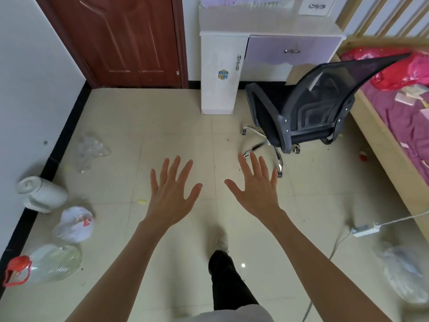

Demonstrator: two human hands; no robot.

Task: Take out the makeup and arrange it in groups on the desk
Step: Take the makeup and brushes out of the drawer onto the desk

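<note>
Your left hand (173, 189) and right hand (256, 188) were spread wide and held nothing, out over the floor (176, 126). The desk (269, 26) stood ahead, behind the chair (308, 108); no makeup showed.

**Bare arms, dark trousers**

Both forearms are bare to the frame's edge, with no sleeves, watch or rings showing. The left hand (170, 194) and right hand (256, 190) wear no gloves. One leg (228, 284) is in black trousers, ending in a pale shoe (222, 242). A grey garment hem (232, 316) shows below.
</note>
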